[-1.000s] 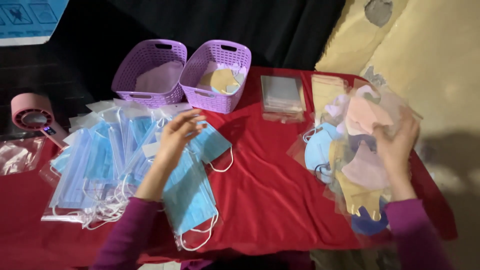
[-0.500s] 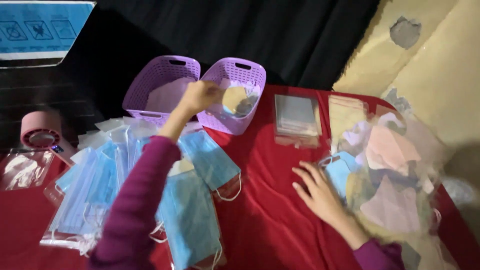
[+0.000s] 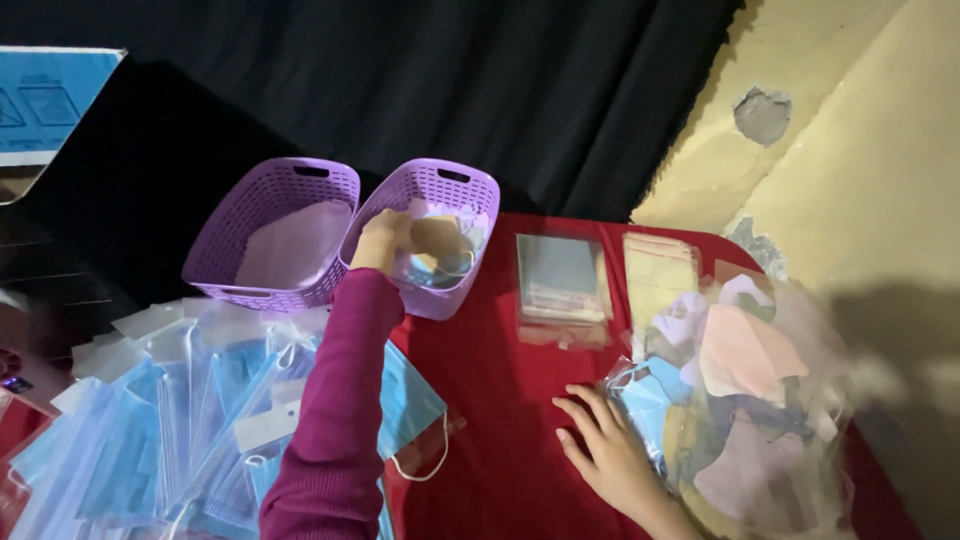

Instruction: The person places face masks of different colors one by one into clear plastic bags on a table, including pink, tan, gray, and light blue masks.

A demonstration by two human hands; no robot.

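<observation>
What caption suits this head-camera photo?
Left hand reaches into a purple basket; right hand rests on the red tablecloth beside bagged masks.

We are looking at a makeshift packing station: red-clothed table [image 3: 500, 400], bagged face masks [image 3: 150, 430], purple baskets [image 3: 275, 240], black backdrop [image 3: 450, 80].

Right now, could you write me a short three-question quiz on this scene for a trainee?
1. True or false: the left hand reaches into the right-hand purple basket.
2. What does the right hand rest on? A) the red tablecloth B) the left purple basket C) a roll of tape
3. Name the colour of the bagged masks heaped at the left.

Key: 1 true. 2 A, beside the pile of coloured masks. 3 blue.
</observation>
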